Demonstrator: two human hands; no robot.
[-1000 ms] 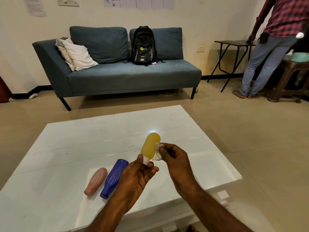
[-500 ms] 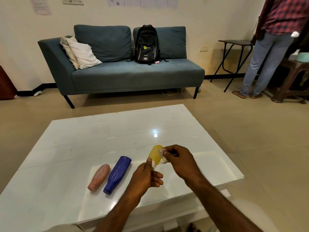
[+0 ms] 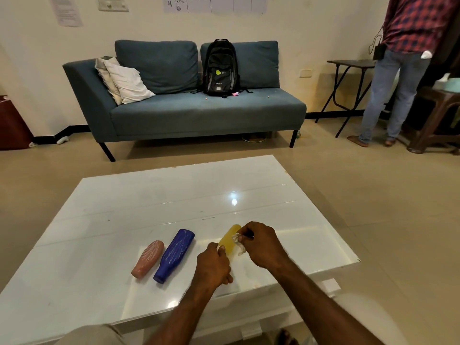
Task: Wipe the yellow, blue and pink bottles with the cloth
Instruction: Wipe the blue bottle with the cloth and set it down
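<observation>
The yellow bottle (image 3: 229,239) lies low over the white table (image 3: 174,195), near its front right part. My left hand (image 3: 214,266) grips its neck end, which the hand hides. My right hand (image 3: 261,242) pinches a small crumpled white cloth (image 3: 237,242) against the yellow bottle's side. To the left, the blue bottle (image 3: 175,253) and the pink bottle (image 3: 148,258) lie side by side on the table, necks toward me, untouched.
A blue sofa (image 3: 199,113) with a black backpack (image 3: 220,68) and pillows (image 3: 124,80) stands beyond the table. A person in a plaid shirt and jeans (image 3: 398,70) stands at the far right by a folding side table (image 3: 348,63) and a brown stool (image 3: 433,120).
Both hands have lowered the yellow bottle from an upright, raised pose to nearly flat near the tabletop. The cloth stays pressed on its side. The camera has tilted and shifted slightly.
</observation>
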